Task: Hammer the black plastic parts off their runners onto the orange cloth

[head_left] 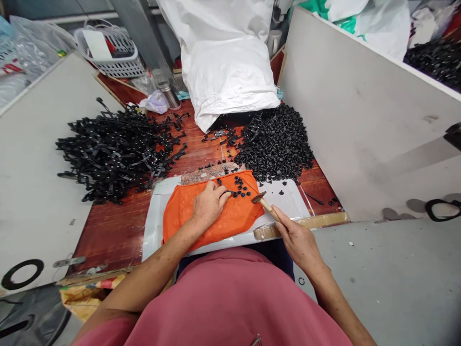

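My right hand (297, 238) is wrapped round the wooden handle of a small hammer (268, 206), whose metal head is over the right edge of an orange cloth (201, 226). On that cloth rests my left hand (209, 204), with thumb and fingers pinched on a small black plastic part (229, 192) that is mostly covered by the fingertips. Several loose black round-headed pieces (243, 188) lie on the cloth just right of these fingers. Under the cloth is a white sheet (288, 192), and a speckled stone slab (212, 173) shows at its far edge.
A tangled heap of black plastic parts (115, 149) is at left; a pile of small black pieces (275, 144) is at right. Behind stand a large white sack (230, 67), a steel flask (170, 95) and a plastic basket (122, 66). Grey panels (360, 110) flank the table.
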### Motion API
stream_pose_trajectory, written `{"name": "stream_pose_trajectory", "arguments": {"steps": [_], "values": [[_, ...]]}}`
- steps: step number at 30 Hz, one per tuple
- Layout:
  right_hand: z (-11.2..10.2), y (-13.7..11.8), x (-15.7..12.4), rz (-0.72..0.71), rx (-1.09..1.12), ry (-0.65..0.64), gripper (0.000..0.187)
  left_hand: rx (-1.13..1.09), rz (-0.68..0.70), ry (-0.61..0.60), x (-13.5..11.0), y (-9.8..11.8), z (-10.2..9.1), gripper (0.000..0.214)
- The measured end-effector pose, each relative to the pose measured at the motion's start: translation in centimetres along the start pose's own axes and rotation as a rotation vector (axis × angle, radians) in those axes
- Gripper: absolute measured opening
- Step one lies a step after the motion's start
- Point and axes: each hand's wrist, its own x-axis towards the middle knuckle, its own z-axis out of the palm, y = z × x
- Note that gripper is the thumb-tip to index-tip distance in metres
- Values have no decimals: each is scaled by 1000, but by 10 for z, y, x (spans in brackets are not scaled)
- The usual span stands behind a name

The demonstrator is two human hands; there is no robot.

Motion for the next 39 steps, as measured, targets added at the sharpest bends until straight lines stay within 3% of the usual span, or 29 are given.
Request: {"name": "stream_pose_trajectory", "arguments": {"steps": [6,39], "values": [[-3,-3,1,-7,-15,-3,51,16,-49,-20,-5,4,3,36],[-8,-18,10,-46,59,-32,54,-3,-38,-37,-6,6,3,36]]}}
